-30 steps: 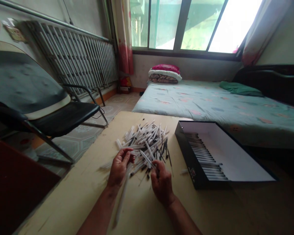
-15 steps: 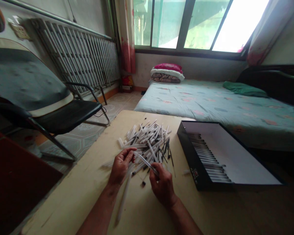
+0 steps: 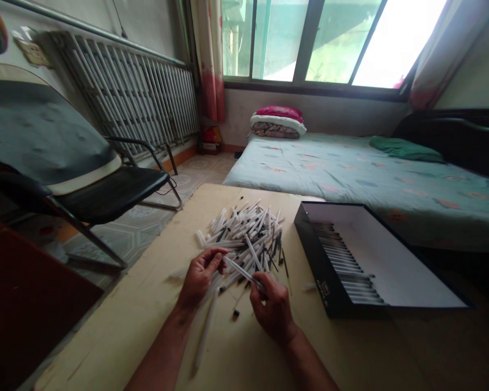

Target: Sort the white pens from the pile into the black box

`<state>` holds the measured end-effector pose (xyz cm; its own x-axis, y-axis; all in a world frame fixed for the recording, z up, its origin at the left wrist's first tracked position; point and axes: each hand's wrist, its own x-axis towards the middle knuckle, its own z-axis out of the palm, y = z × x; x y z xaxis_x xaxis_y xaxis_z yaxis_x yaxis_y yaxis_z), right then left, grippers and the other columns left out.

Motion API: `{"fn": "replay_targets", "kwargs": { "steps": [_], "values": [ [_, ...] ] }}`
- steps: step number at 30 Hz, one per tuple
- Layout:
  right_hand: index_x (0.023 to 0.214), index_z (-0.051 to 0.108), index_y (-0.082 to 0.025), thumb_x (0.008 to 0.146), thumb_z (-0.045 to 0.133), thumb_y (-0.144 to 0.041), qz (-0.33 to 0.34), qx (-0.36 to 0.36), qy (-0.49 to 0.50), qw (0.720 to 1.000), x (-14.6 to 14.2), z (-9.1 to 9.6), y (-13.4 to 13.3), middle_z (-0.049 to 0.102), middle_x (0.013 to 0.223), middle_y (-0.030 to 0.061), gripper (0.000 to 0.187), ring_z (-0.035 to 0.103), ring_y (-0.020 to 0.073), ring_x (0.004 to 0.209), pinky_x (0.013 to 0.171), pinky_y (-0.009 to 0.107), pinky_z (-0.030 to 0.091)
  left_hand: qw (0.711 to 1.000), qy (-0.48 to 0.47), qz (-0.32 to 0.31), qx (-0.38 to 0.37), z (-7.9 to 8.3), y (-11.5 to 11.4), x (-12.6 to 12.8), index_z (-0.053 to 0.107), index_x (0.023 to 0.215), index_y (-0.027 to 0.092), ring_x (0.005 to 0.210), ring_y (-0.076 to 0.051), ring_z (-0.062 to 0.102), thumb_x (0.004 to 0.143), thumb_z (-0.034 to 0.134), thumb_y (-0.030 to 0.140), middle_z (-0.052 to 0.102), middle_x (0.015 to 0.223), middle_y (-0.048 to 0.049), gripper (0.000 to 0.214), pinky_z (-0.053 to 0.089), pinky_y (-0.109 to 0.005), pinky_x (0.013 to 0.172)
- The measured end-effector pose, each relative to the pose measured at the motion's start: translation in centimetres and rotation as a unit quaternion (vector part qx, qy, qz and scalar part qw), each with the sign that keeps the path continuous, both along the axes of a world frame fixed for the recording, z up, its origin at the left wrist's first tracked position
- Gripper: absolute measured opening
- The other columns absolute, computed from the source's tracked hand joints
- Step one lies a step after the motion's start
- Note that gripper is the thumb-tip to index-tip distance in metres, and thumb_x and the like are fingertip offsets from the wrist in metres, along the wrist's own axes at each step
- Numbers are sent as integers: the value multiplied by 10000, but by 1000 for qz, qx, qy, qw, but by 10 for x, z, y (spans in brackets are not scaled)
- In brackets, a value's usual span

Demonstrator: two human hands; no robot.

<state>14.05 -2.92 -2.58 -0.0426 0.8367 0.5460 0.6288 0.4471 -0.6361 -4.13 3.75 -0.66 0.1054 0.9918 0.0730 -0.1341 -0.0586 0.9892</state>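
Right hand (image 3: pixel 271 304) is pinching a pen (image 3: pixel 242 270) in front of the pile (image 3: pixel 244 228), far end at the left hand (image 3: pixel 199 277). Bare table (image 3: pixel 142 315) runs to its left edge; box (image 3: pixel 311 258) sits right. Left fingers hide their grip, can't tell.

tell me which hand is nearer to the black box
Right. The right hand, holding a pen, is to the left of the black box, with a gap between them; the left hand is farther left, past the right hand.

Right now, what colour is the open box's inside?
Box interior: whitish, best seen in the head view.
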Motion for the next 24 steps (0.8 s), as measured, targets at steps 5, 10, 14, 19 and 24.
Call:
{"fn": "replay_targets", "kwargs": {
  "steps": [5, 10, 14, 19, 24],
  "values": [
    [881, 557, -174, 829, 474, -156, 6, 15, -14, 1000, 1, 1, 0, 541, 676, -9, 100, 463, 96, 518, 561, 217, 372, 1000, 9, 10, -2, 2, -1, 1, 664, 914, 141, 604, -100, 539, 790, 622, 323, 632, 675, -10, 224, 440, -210, 602],
    [893, 561, -170, 838, 475, -164, -9, 28, -18, 999, -1, -3, 1, 558, 681, -1, 103, 481, 102, 525, 564, 217, 376, 999, -2, 33, 4, 4, -5, 11, 665, 876, 140, 580, -100, 551, 759, 654, 312, 624, 626, 5, 208, 456, -209, 588],
    [921, 573, -170, 884, 452, -191, -22, 28, -38, 999, -2, -5, 2, 593, 726, 22, 128, 532, 115, 578, 593, 212, 381, 994, -101, 19, -32, 2, -10, 23, 609, 849, 158, 671, -151, 637, 755, 656, 320, 687, 765, -30, 193, 513, -276, 645],
    [856, 590, -175, 932, 390, -221, -54, 28, -121, 991, -9, -2, 3, 605, 705, 36, 219, 568, 140, 637, 592, 218, 343, 974, -210, 25, -79, -3, -14, 34, 548, 902, 179, 771, -183, 682, 756, 660, 307, 716, 803, -34, 223, 522, -351, 780],
    [760, 568, -174, 939, 363, -223, -62, 30, -131, 989, -17, -1, 0, 581, 613, 17, 277, 535, 124, 540, 529, 223, 287, 973, -211, 40, -85, -6, -16, 38, 569, 888, 162, 748, -161, 683, 757, 662, 314, 716, 763, -25, 221, 516, -337, 813]
  ]
}}
